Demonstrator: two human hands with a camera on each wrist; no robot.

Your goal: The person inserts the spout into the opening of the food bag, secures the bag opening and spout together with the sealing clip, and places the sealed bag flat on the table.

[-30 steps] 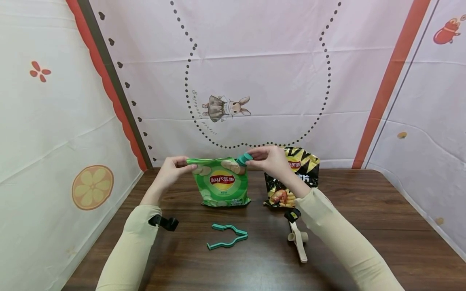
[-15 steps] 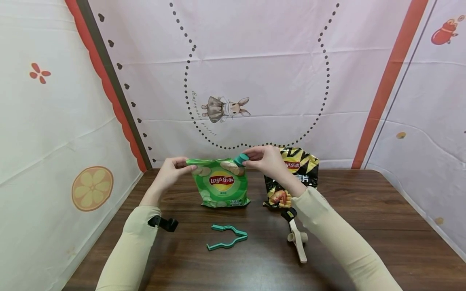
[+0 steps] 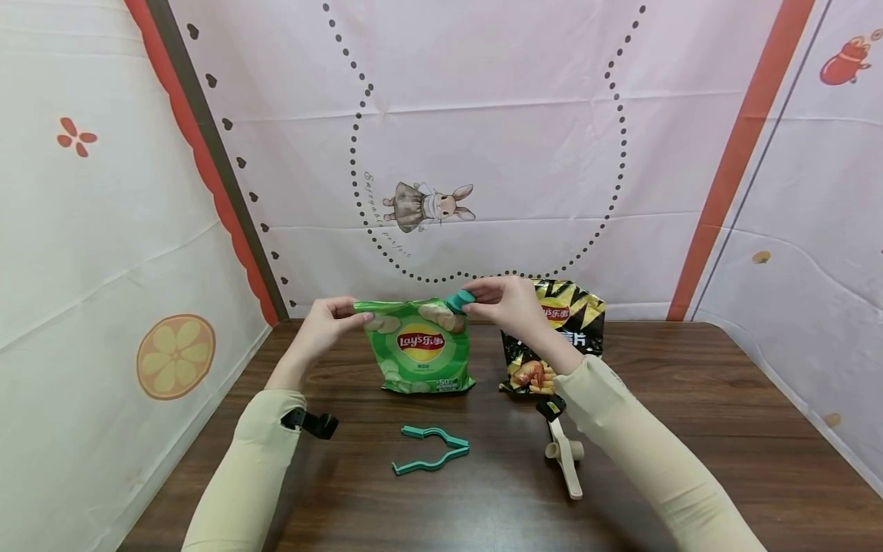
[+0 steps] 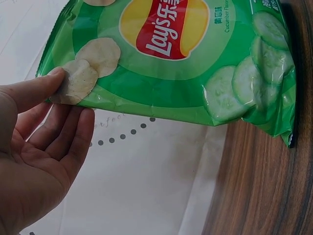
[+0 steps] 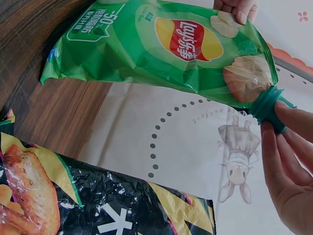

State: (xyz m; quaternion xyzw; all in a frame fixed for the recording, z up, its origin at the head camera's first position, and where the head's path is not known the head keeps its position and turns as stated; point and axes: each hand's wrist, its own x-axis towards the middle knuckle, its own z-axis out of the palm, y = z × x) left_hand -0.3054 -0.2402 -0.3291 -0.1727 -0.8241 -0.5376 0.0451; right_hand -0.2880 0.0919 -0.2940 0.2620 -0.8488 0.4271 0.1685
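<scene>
A green Lay's chip bag (image 3: 421, 360) stands upright on the table. My left hand (image 3: 326, 330) pinches its upper left corner, thumb on the printed front and fingers behind, as the left wrist view shows. At the bag's upper right corner, my right hand (image 5: 288, 156) grips a small teal threaded spout (image 5: 266, 107) between thumb and fingers. Its ridged end meets the bag's corner, and part of it is hidden by the fingers. Nearer to me lies a teal bag clip (image 3: 441, 460), spread in a V.
A black and gold Lay's bag (image 3: 531, 372) stands behind the right forearm, partly covered by it. In front of that lies a cream bag clip (image 3: 567, 464) with a round spout. Printed cloth (image 3: 538, 184) hangs behind the wooden table (image 3: 331, 491).
The right hand has brought the teal spout slightly left, closer in over the bag's corner. The left hand, both bags and both clips have stayed put.
</scene>
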